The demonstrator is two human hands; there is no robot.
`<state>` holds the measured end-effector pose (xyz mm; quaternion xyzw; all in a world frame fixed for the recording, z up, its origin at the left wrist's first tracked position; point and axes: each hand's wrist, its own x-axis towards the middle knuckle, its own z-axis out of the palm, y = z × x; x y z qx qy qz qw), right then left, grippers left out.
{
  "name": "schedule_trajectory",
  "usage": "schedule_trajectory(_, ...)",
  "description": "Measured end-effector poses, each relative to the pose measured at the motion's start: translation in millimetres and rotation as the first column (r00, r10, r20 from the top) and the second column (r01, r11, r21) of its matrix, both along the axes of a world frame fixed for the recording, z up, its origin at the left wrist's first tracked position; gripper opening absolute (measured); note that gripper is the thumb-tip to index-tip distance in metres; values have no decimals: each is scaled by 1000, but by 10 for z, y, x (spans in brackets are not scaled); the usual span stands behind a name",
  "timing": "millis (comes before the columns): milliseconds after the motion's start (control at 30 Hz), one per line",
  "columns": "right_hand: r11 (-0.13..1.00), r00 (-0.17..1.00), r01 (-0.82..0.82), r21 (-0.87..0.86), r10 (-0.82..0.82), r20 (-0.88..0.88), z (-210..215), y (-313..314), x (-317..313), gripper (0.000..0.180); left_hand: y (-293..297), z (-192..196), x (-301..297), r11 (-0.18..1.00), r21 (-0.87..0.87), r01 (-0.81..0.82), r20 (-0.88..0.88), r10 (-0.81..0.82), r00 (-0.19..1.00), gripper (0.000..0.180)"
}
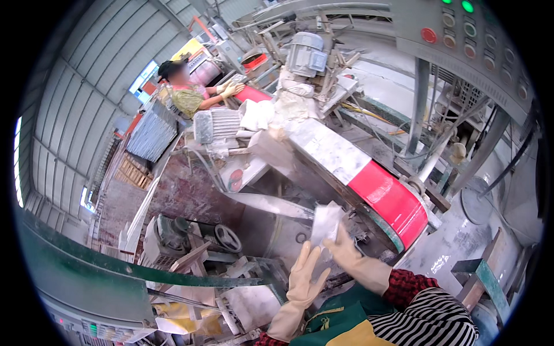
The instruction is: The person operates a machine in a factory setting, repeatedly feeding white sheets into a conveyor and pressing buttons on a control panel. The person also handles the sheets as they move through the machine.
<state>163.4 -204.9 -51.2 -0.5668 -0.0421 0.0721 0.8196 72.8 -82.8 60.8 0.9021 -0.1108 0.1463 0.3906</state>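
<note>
Both my hands wear long cream rubber gloves. My right hand [356,257] grips the lower edge of a small pale tile-like piece [326,222], which is tilted upright and slightly blurred. Just left of it, my left hand [304,278] is raised with its fingers spread and nothing in them. Beyond the piece runs a machine with a long guard, whitish along its length and red at the rounded near end [392,202]. A grey metal strip [265,203] reaches from the left towards the pale piece.
A grey control panel [479,55] with buttons hangs at upper right. An electric motor [306,55] tops the machine. A handwheel [227,237] and a green rail [144,270] stand at left. Another person [186,95] in gloves works at the machine's far end.
</note>
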Motion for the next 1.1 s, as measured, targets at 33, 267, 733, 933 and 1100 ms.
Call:
schedule_trajectory(33, 991, 993, 119, 63, -118, -27, -43, -113, 156, 80, 9, 0, 5, 997, -18, 70, -23, -70, 997, 56)
schedule_trajectory(267, 849, 818, 468, -245, -521, -243, -107, -643, 1226, 84, 550, -772, -458, 987, 42, -157, -330, 162, 930, 56)
schedule_trajectory(733, 800, 809, 397, -450, -537, -241, -220, -698, 1641, 83, 847, -836, -1053, 777, -198, -597, -789, 236, 568, 55)
schedule_trajectory(933, 859, 781, 343, -379, -485, -392, -142, -782, 1841, 85, 1012, -932, -1159, 740, -280, -612, -816, 153, 558, 58)
schedule_trajectory(1100, 886, 768, 323, -332, -451, -456, -77, -761, 1886, 74, 1087, -833, -1152, 767, -250, -591, -833, 140, 535, 57)
